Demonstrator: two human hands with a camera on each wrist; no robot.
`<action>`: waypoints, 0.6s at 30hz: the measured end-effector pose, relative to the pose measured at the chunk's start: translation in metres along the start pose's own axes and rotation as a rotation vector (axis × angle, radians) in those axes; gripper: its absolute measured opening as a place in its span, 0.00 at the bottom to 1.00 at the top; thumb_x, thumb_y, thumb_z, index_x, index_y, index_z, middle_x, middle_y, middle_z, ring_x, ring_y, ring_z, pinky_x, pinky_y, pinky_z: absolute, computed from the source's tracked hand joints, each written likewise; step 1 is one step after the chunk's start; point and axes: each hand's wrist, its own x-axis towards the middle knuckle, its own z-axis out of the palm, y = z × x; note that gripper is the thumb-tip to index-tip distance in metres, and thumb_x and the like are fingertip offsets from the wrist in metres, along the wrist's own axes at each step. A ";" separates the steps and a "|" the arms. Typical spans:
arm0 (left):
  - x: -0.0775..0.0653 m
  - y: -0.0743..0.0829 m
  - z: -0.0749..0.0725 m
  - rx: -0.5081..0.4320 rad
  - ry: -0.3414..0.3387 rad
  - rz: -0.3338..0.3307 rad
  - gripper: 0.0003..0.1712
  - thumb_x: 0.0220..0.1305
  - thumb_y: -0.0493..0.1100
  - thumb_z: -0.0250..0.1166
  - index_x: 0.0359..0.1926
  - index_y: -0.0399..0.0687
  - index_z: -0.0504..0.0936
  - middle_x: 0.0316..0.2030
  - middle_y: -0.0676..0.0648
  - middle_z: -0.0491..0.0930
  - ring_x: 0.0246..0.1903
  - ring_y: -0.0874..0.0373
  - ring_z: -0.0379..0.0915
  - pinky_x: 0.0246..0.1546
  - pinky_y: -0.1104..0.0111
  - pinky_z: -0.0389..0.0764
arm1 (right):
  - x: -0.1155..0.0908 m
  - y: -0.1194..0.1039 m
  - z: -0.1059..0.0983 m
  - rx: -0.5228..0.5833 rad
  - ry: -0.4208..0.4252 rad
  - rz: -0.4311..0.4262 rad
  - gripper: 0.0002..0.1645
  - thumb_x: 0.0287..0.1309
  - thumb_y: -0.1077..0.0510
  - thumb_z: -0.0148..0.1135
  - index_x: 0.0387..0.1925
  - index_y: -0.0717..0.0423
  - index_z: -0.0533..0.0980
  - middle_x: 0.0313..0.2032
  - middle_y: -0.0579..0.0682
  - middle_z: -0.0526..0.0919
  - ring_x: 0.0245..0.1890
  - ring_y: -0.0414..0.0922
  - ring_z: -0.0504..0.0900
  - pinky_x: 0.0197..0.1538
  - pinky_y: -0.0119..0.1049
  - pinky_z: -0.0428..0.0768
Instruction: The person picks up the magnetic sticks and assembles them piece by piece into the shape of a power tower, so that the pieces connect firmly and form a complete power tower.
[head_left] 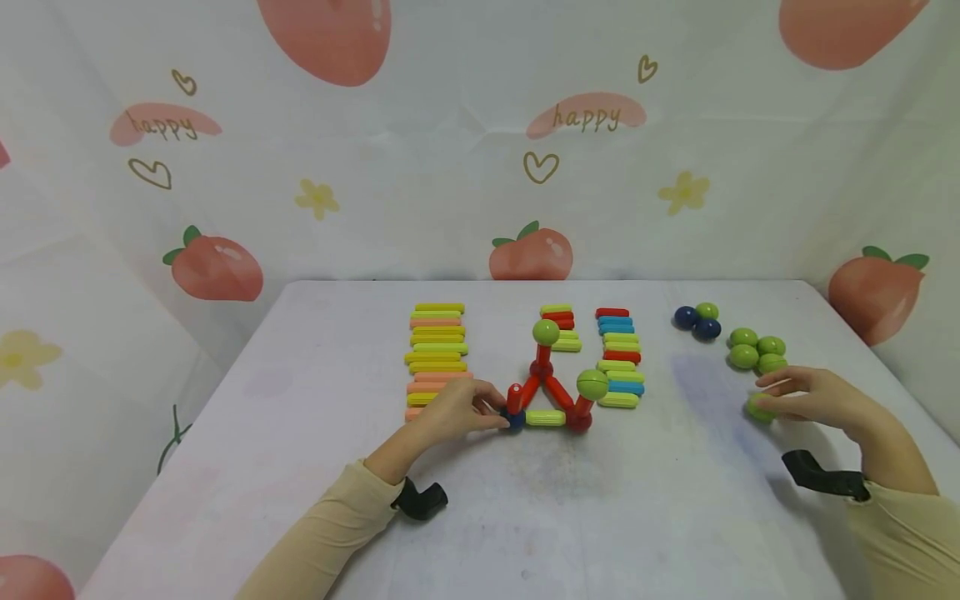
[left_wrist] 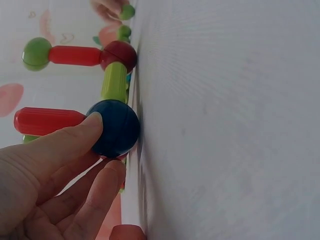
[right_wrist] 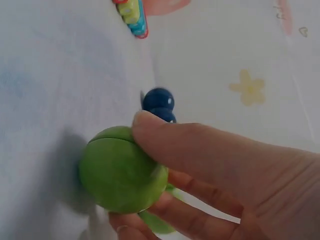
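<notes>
My left hand point(head_left: 467, 407) pinches the dark blue ball point(left_wrist: 115, 128) at the near left corner of a triangular frame of rods and balls. From that ball a red rod point(head_left: 514, 398) stands up, bare at its top. A yellow-green rod point(head_left: 545, 417) joins it to a red ball point(head_left: 578, 419), and red rods run back to another red ball point(head_left: 541, 368). Upright red rods on both red balls carry green balls point(head_left: 592, 384). On the right, my right hand point(head_left: 821, 402) grips a loose green ball point(right_wrist: 122, 172) between thumb and fingers, close to the tabletop.
Several green balls point(head_left: 743, 357) and dark blue balls point(head_left: 707, 329) lie at the back right. A column of yellow and orange rods point(head_left: 438, 339) lies left of the frame. Shorter coloured rods point(head_left: 621, 357) form a column at its right, others point(head_left: 557, 316) behind it.
</notes>
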 end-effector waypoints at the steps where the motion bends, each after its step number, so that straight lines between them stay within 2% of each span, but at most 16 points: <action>1: 0.000 0.000 0.000 0.001 0.000 -0.002 0.14 0.51 0.41 0.71 0.40 0.42 0.83 0.35 0.47 0.85 0.30 0.63 0.77 0.30 0.77 0.77 | 0.000 -0.003 0.000 -0.006 0.013 -0.006 0.32 0.57 0.49 0.61 0.52 0.71 0.69 0.46 0.66 0.78 0.31 0.20 0.70 0.35 0.27 0.77; 5: 0.000 0.000 0.000 0.000 0.001 -0.007 0.14 0.51 0.41 0.71 0.40 0.42 0.83 0.35 0.47 0.85 0.30 0.63 0.78 0.30 0.77 0.77 | 0.001 -0.022 0.002 0.004 0.107 -0.082 0.29 0.57 0.49 0.62 0.52 0.67 0.71 0.45 0.57 0.79 0.36 0.22 0.69 0.37 0.32 0.74; 10: 0.000 0.001 -0.001 -0.005 0.000 -0.006 0.14 0.51 0.41 0.71 0.40 0.42 0.83 0.35 0.47 0.85 0.31 0.63 0.78 0.31 0.77 0.77 | 0.001 -0.062 0.007 0.090 0.191 -0.198 0.24 0.58 0.51 0.62 0.52 0.59 0.71 0.41 0.32 0.76 0.39 0.23 0.75 0.39 0.27 0.74; 12: 0.000 0.001 -0.001 -0.007 -0.001 -0.009 0.14 0.51 0.41 0.71 0.40 0.42 0.83 0.36 0.47 0.85 0.31 0.63 0.78 0.31 0.78 0.77 | 0.000 -0.080 0.011 0.121 0.211 -0.253 0.22 0.58 0.52 0.61 0.52 0.57 0.71 0.40 0.24 0.73 0.38 0.19 0.74 0.38 0.23 0.75; 18: 0.001 0.000 0.000 -0.005 -0.005 -0.001 0.14 0.52 0.41 0.71 0.40 0.42 0.83 0.36 0.47 0.85 0.32 0.62 0.79 0.32 0.77 0.78 | 0.003 -0.133 0.027 0.278 0.228 -0.434 0.21 0.60 0.59 0.59 0.53 0.63 0.68 0.45 0.28 0.72 0.41 0.22 0.76 0.42 0.18 0.77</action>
